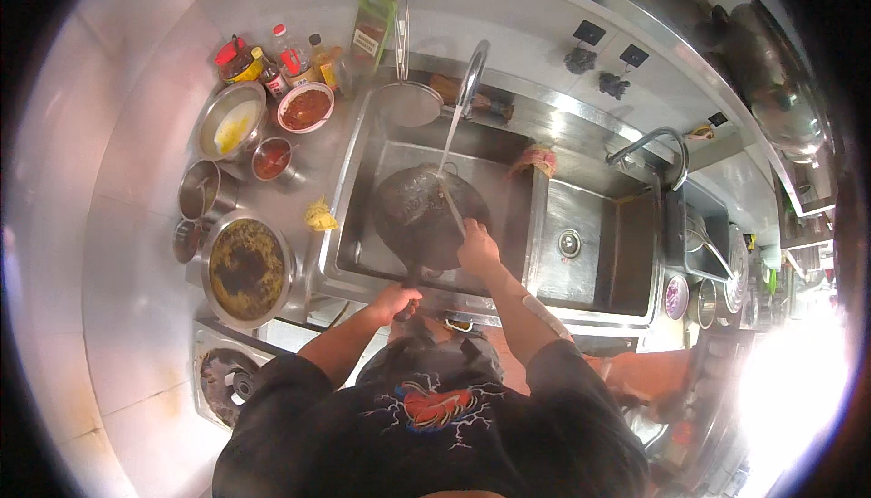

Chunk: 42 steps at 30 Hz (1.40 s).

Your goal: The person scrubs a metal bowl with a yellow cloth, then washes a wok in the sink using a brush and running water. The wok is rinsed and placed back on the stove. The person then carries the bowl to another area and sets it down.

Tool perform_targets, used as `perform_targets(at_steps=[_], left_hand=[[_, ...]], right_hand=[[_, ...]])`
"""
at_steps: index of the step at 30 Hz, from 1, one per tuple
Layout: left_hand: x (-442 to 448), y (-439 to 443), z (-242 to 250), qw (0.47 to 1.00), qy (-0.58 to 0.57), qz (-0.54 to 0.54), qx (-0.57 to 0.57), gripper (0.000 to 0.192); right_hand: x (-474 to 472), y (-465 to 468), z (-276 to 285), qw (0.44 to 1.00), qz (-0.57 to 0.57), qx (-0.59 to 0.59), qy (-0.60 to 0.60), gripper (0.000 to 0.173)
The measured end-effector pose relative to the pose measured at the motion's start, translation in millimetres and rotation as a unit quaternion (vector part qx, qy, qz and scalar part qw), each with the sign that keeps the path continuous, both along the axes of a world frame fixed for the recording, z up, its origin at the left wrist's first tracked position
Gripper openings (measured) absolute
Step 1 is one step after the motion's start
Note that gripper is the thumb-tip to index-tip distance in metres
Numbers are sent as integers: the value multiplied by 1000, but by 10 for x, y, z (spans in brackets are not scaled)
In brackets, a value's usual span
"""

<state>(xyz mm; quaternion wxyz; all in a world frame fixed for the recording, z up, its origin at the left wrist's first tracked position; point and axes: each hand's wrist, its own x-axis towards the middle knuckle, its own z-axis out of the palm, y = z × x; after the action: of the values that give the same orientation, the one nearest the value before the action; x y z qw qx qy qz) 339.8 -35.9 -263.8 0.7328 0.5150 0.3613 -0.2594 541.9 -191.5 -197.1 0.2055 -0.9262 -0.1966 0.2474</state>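
A dark wok (395,226) is in the left basin of a steel double sink (503,246), its handle towards me. My left hand (395,302) is closed around that handle at the sink's front edge. Over the wok, my right hand (478,247) grips a thin, long-handled utensil (453,211); its working end is blurred by water and cannot be made out. From the curved faucet (474,76) a stream of water (450,137) runs into the wok near the utensil's tip. Wet, shiny patches show on the wok's inner surface.
A round strainer (410,105) hangs behind the left basin. A pink cloth (539,159) drapes over the divider, and a second faucet (653,137) serves the right basin. Left of the sink stand a large pot (290,273), sauce bowls, bottles and a yellow cloth (320,215).
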Motion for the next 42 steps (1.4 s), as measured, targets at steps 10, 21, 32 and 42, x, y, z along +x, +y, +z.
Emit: perform_targets(at_steps=[10, 21, 32, 42], left_hand=[[-44, 24, -192, 999, -36, -15, -23, 17], [-20, 4, -181, 998, -54, -14, -22, 17], [-36, 45, -131, 997, -39, -48, 35, 24], [-52, 24, -270, 997, -65, -27, 35, 20]], right_hand=[[-164, -194, 547, 997, 9, -50, -51, 52], [-332, -512, 573, 996, -9, -47, -77, 48], [-32, -55, 548, 991, 44, -62, -107, 49], [272, 296, 653, 985, 64, -55, -149, 43]])
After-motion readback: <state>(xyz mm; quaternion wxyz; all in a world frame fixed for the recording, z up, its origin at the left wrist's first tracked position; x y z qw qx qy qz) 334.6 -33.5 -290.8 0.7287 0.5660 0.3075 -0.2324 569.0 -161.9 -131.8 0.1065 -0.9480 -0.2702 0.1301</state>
